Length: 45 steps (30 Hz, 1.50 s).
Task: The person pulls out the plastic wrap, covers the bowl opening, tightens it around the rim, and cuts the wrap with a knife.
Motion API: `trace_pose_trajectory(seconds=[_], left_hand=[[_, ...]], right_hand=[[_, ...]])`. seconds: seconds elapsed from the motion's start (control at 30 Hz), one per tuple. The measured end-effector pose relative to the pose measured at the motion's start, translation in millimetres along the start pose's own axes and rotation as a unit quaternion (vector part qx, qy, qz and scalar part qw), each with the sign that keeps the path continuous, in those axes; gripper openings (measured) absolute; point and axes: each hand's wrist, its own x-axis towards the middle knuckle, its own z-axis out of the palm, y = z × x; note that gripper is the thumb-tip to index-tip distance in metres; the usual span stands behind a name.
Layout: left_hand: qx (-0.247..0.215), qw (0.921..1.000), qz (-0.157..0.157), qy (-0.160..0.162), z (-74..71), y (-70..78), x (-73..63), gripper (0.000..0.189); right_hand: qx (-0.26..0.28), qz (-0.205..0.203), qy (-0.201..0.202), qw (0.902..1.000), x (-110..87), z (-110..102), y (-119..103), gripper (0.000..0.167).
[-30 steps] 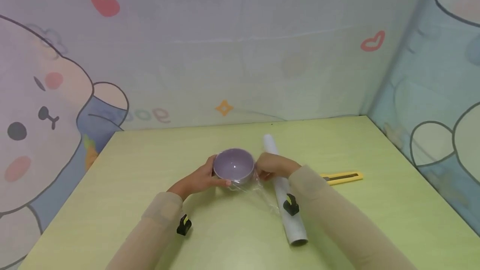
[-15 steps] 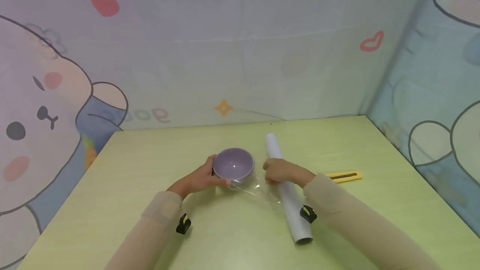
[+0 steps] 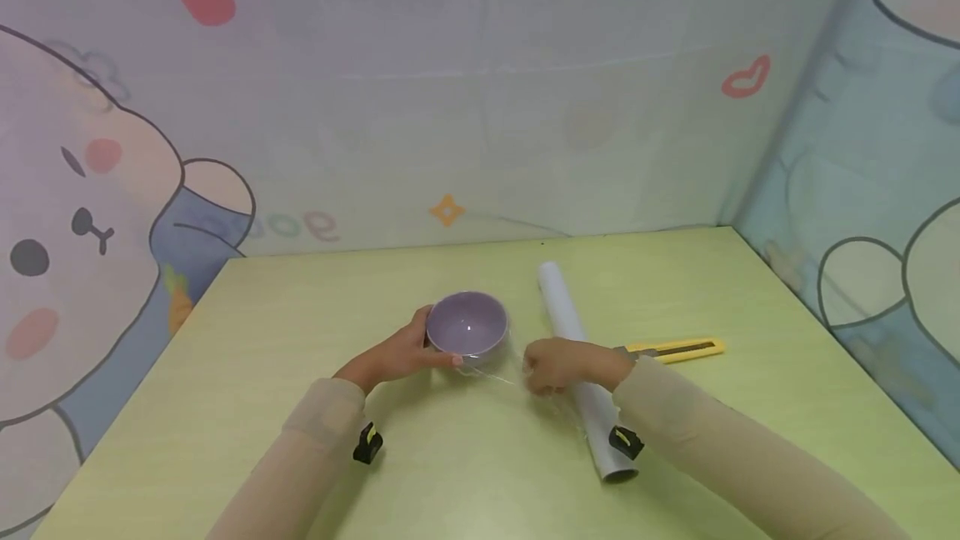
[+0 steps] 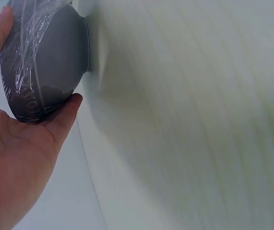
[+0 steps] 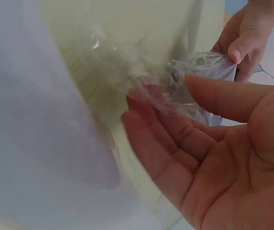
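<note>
My left hand (image 3: 405, 354) grips a purple bowl (image 3: 467, 325) from its left side, thumb over the near rim. In the left wrist view, clear plastic wrap (image 4: 30, 43) covers the mouth of the bowl (image 4: 62, 57), which is tilted with its foot ring showing. My right hand (image 3: 564, 363) is right of the bowl, over a white roll (image 3: 564, 307). In the right wrist view, the fingers of the right hand (image 5: 213, 143) bend loosely against a crumpled trailing end of the wrap (image 5: 170, 91), with the thumb apart from the fingertips.
A yellow utility knife (image 3: 686, 349) lies on the table (image 3: 315, 298) to the right of the roll. Loose wrap hangs beside the roll's near half. A printed cloth backdrop (image 3: 600, 107) rises behind the table and along the right side.
My right hand has moved away from the bowl's rim, rightward and nearer to me, to the trailing wrap. The roll has shifted slightly right. My left hand stays on the bowl.
</note>
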Motion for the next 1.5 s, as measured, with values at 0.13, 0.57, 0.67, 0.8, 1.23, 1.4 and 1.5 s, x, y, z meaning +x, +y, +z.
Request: trace_pose_trajectory(seconds=[0.13,0.57,0.67,0.8,1.23,1.4,1.5], left_hand=[[-0.003,1.0,-0.007,-0.004,-0.4,-0.5,0.7,0.095],[0.004,1.0,0.006,-0.004,-4.0,3.5,1.1,0.097],[0.003,1.0,0.005,-0.005,-4.1,3.9,1.9,0.097],[0.005,1.0,0.001,-0.004,-3.4,2.7,1.8,0.097],[0.004,1.0,0.004,-0.002,-0.1,-1.4,2.1,0.097],[0.01,0.9999,0.003,-0.002,-0.6,-0.7,1.1,0.098],[0.012,0.9999,0.006,-0.003,-1.0,-0.7,1.8,0.097]], right_hand=[[0.014,-0.001,0.01,0.9999,-2.6,-0.8,2.3,0.017],[0.157,0.041,0.0,0.9867,-8.3,-25.8,25.1,0.02],[0.116,0.043,0.006,0.9924,-2.8,-25.0,23.3,0.024],[0.085,0.07,-0.001,0.9939,6.7,-26.7,17.3,0.031],[0.136,0.144,-0.022,0.98,43.5,-36.4,14.4,0.017],[0.047,0.11,-0.047,0.9917,46.8,-41.2,17.3,0.025],[0.002,0.101,-0.032,0.9944,50.6,-41.2,15.2,0.019]])
